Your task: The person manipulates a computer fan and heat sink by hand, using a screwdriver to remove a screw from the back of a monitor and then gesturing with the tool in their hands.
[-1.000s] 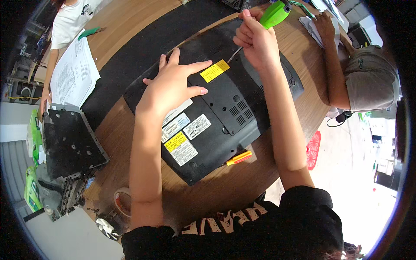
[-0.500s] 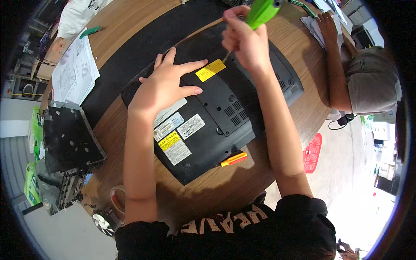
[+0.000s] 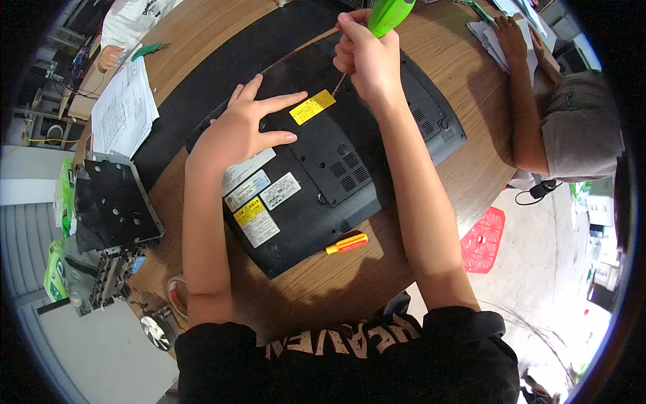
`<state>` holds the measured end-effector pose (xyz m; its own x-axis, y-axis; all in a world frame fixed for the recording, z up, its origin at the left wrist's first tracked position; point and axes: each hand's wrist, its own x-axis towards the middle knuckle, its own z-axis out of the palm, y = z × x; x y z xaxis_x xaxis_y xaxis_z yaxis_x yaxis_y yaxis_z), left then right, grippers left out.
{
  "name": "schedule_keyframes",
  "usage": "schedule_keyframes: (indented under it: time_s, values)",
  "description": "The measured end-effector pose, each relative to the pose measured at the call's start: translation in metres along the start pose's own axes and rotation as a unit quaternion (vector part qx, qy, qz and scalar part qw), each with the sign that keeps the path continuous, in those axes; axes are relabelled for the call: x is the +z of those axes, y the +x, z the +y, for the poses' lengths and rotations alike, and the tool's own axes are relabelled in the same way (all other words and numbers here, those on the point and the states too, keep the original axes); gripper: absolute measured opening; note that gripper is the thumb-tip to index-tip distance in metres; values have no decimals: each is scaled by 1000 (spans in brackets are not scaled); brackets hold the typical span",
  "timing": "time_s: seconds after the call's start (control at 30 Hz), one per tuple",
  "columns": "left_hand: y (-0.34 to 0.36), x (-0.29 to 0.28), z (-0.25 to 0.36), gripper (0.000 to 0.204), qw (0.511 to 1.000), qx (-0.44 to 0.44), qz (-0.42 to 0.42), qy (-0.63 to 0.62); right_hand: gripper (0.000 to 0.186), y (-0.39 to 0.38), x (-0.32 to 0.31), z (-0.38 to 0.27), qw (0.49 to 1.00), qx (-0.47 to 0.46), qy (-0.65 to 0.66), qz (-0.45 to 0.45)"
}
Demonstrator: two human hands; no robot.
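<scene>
An upside-down black laptop [image 3: 303, 222] lies on the wooden table, with white and yellow labels on its underside. My right hand [image 3: 370, 64] is closed around a green electric screwdriver [image 3: 390, 15]. Its thin bit slants down to the laptop beside the narrow yellow label [image 3: 312, 108]; whether the tip sits in a screw cannot be made out. With fingers spread, my left hand [image 3: 239, 128] rests on the laptop's left part, its index finger close to that label. A yellow-and-red screwdriver [image 3: 346, 244] lies at the laptop's near edge, its shaft mostly hidden.
Papers [image 3: 124, 111] and a green-handled tool [image 3: 147, 50] lie at the left, beyond a black metal part [image 3: 114, 202]. A small fan [image 3: 158, 330] stands near the lower left. Another person's arm [image 3: 528, 128] rests on the right side; a second person's hand [image 3: 111, 57] shows at far left.
The whole scene has shifted slightly left in the picture. My hands and the electric screwdriver keep nearly the same place on the laptop. The far-left person's hand shows more fully.
</scene>
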<state>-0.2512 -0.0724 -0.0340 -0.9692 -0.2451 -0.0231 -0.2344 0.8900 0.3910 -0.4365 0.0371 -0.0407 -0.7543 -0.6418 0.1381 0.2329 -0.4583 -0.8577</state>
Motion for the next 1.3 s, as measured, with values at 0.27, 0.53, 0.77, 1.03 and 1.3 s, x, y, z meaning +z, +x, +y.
schedule_keyframes:
  time_s: [0.27,0.53,0.77,1.03,1.3]
  values:
    - [0,-2,5,64,1000,-12,-15,-20,14,-3,-5,-1,991,3,87,98]
    - [0,-1,3,62,996,-73,-45,-5,12,-14,15,14,984,142,111,10]
    - [-3,-3,12,55,999,-35,35,17,17,-6,20,4,999,26,-19,-29]
    - [4,5,6,44,984,113,87,-103,36,-9,14,-14,1000,2,15,-2]
    - [1,9,-9,61,992,-60,114,6,31,-16,28,-17,992,25,-95,-75]
